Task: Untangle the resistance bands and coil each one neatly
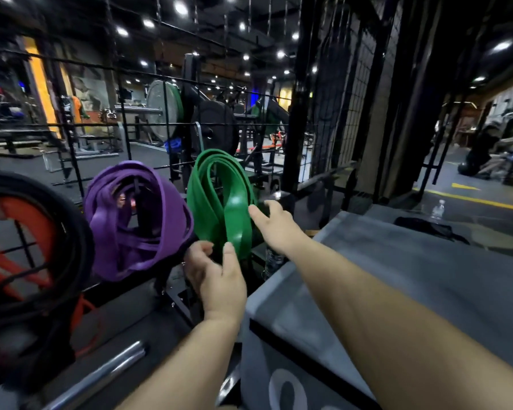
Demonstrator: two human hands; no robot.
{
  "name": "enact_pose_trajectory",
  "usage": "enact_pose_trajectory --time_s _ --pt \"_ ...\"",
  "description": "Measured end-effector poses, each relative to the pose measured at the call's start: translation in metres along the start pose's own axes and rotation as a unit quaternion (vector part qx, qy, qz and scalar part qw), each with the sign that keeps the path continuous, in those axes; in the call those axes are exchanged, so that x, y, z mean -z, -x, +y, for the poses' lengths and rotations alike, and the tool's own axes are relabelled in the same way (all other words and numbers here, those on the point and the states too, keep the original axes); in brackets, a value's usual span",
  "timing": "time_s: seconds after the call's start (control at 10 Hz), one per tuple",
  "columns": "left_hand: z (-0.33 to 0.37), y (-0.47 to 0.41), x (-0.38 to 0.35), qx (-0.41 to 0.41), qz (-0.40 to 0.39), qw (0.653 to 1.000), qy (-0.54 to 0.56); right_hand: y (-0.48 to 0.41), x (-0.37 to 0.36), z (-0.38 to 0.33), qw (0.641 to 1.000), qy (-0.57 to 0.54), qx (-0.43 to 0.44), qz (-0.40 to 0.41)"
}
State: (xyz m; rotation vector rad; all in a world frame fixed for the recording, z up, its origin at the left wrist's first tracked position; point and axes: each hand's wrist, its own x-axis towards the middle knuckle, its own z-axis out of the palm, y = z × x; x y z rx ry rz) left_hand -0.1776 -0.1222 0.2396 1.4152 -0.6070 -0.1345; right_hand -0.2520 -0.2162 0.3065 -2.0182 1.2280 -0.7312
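Observation:
A coil of green resistance bands (219,196) hangs on the black wire rack (122,113) in the middle of the view. My left hand (216,276) is just under the coil's bottom, fingers loose, thumb tip touching the lowest loop. My right hand (274,224) reaches to the coil's right side, with its fingers behind the green loops and the thumb at their edge. A purple coil of bands (137,220) hangs to the left of the green one. Further left hang black bands (71,232) and orange bands (15,232).
A grey padded box (397,276) stands under my right forearm. A steel bar (101,374) lies at the lower left. A water bottle (438,210) and a dark bag (427,227) sit on the floor at the right. Weight plates (163,109) stand behind the rack.

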Motion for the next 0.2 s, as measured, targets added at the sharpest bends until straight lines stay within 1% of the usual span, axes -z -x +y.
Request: enact_pose_trajectory --time_s 0.1,0.2 --pt "0.016 0.019 0.0 -0.07 -0.056 0.996 0.004 0.012 0.014 0.016 0.996 0.078 -0.046 -0.004" --pt "0.031 0.034 -0.006 -0.118 -0.03 0.992 -0.012 0.025 0.029 0.034 0.991 0.075 -0.108 -0.028"
